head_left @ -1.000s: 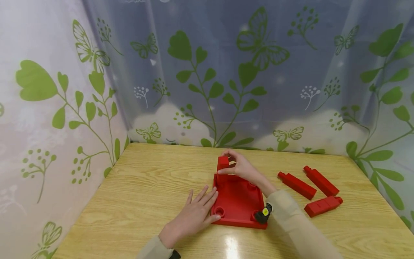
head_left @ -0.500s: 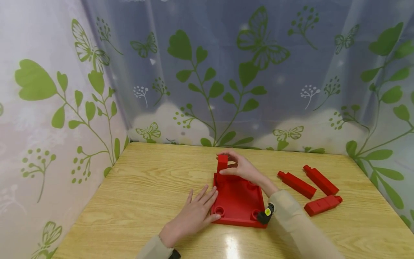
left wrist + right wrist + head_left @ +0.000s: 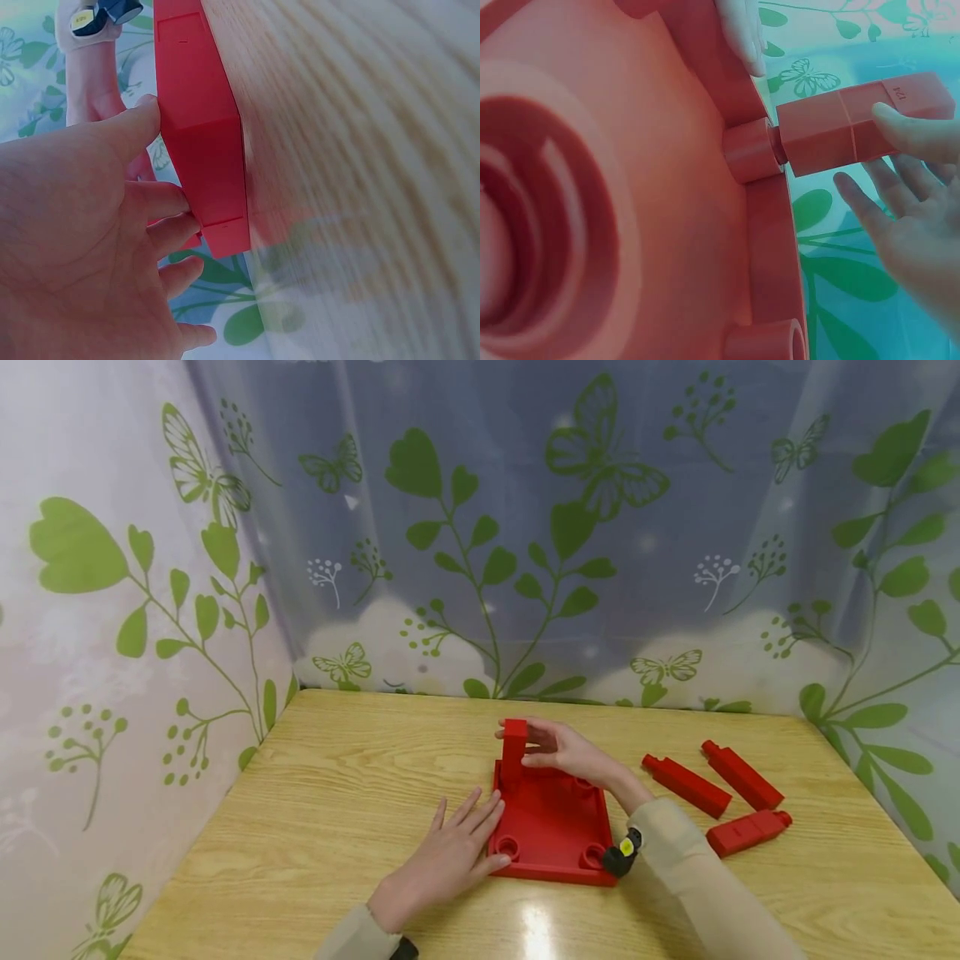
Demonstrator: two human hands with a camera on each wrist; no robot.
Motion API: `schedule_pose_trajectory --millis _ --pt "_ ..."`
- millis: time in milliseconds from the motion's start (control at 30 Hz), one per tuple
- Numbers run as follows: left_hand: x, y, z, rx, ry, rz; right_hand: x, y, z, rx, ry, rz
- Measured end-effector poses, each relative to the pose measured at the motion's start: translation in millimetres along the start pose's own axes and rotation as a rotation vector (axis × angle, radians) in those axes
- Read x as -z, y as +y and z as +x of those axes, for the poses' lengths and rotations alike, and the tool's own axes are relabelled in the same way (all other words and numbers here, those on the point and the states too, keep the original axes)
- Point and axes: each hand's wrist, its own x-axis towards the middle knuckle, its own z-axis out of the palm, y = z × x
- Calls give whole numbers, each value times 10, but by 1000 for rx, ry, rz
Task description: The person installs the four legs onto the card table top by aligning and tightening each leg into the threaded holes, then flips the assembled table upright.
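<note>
A square red tabletop piece (image 3: 555, 818) of a toy table lies underside up, with a round socket at each corner. One red block-shaped leg (image 3: 513, 752) stands at its far left corner; in the right wrist view the leg's narrow neck enters the socket (image 3: 754, 152), part of the neck still showing. Around that leg my right hand (image 3: 566, 750) is loosely spread, thumb overlapping one face in the right wrist view, fingers behind, index finger apart from it. My left hand (image 3: 453, 852) lies with straight fingers against the left rim, thumb at the near corner.
Three more red legs, a left one (image 3: 688, 787), a far one (image 3: 742, 775) and a near one (image 3: 748, 833), lie on the wooden table (image 3: 360, 760) to the right. A patterned curtain (image 3: 495, 527) hangs behind the table's far edge.
My right hand has loosened, its thumb drawing back rightward off the leg's front. The leg now stands more fully exposed at the corner. My left hand has stayed put.
</note>
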Motion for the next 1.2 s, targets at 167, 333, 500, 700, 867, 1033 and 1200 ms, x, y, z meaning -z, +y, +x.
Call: schedule_pose_trajectory --millis 167,333,500,700,867,1033,1200 --pt "5 2 1 4 -7 1 -45 -6 36 -67 92 -60" --pt "12 10 4 5 -8 12 -115 -16 94 -131 206 -126" --pt "14 19 8 2 -7 20 -177 -36 141 -153 266 -226" --pt "7 13 9 3 -7 16 -186 -51 139 -137 247 -230" --pt "8 6 3 5 -6 12 -108 -27 102 -49 167 -93" --pt "3 5 -2 7 -1 5 -10 -26 51 35 76 33" --pt "7 11 -3 8 -5 -1 18 -40 7 32 51 61"
